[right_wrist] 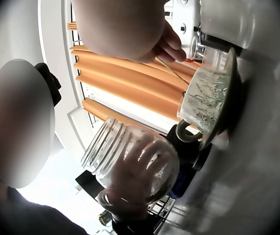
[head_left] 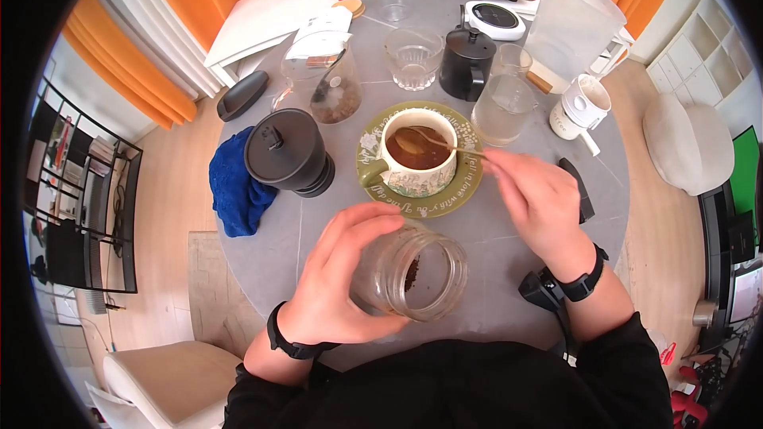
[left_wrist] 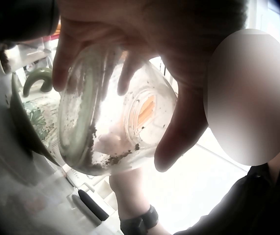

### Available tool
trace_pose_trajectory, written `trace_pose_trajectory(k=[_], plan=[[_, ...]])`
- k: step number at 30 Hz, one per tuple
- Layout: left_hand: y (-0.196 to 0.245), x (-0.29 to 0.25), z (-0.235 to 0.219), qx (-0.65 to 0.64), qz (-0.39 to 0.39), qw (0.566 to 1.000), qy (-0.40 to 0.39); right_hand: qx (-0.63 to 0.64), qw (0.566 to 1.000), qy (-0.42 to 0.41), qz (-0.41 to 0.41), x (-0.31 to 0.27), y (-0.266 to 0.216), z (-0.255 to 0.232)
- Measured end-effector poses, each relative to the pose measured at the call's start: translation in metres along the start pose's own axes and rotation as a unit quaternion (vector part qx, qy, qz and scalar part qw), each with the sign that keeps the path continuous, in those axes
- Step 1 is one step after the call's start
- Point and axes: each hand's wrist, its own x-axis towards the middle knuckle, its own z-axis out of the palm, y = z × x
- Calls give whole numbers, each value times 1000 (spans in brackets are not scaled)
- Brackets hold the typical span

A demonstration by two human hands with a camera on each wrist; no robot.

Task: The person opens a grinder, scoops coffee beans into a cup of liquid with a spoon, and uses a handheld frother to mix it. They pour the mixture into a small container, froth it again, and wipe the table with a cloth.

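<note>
Orange curtains (head_left: pixel 119 56) hang behind the round grey tabletop (head_left: pixel 497 250), which is faintly veined like stone. At its left edge we see a crumpled blue cloth (head_left: pixel 238 187), then a matte black lidded canister (head_left: pixel 282 147). Nearer, the left hand (head_left: pixel 326 294) grips a clear glass jar (head_left: pixel 380 270), thumb and fingers spread around its rounded wall. From the head we look into its open mouth and find a small dark patch; the left wrist view shows crumbly dark grounds (left_wrist: pixel 115 159) clinging in clumps inside, and the right wrist view shows the threaded neck from the side. Beyond the jar, at the middle, a cream mug (head_left: pixel 417 183) with a green handle stands on a lettered green plate (head_left: pixel 469 183). Only the head view shows us its brown liquid and the bowl of the spoon (head_left: pixel 411 141); the right wrist view gives us its leafy printed side. Right of the mug, the right hand (head_left: pixel 548 206) pinches the spoon's thin handle between thumb and fingers.
</note>
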Motion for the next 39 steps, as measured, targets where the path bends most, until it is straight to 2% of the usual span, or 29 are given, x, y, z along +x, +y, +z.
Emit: trace_pose_trajectory(k=[1, 4, 11, 17, 19, 23, 25, 29, 32, 34, 35, 37, 38, 39], plan=[[0, 0, 0, 0, -1, 1000, 1, 10, 999, 30, -10, 0, 0, 0], [0, -1, 0, -5, -5, 1000, -2, 7, 1000, -6, -5, 0, 2, -1], [-2, -2, 1, -13, -1, 1000, 11, -7, 1000, 12, 3, 1, 4, -11], [-8, -7, 3, -38, -10, 999, 38, -31, 999, 11, -30, 5, 0, -17], [-7, -6, 2, -35, -9, 998, 46, -26, 997, 51, -53, 6, 1, -19], [-6, -5, 1, -41, -6, 997, 59, -61, 994, 26, -84, 7, -3, -20], [-8, -5, 1, -45, -6, 997, 63, -34, 992, 78, -94, 6, 0, -23], [-14, -6, 5, -70, 15, 993, 90, -49, 995, 29, -82, 6, -3, -26], [-17, -5, 2, -59, 26, 994, 89, -42, 996, 70, -34, 5, 1, -31], [-19, -6, 1, -38, 35, 995, 80, 27, 984, 149, 95, 3, 6, -25], [-19, -6, 1, -47, 30, 995, 83, 26, 984, 150, 95, 2, 8, -22], [-22, -6, 2, -56, 28, 994, 85, 104, 955, 171, 217, 0, 15, -12], [-24, -5, 3, -64, 30, 994, 82, 104, 955, 174, 217, -3, 19, -8], [-25, -5, 3, -73, 32, 994, 79, 87, 962, 117, 231, -5, 24, -2]])
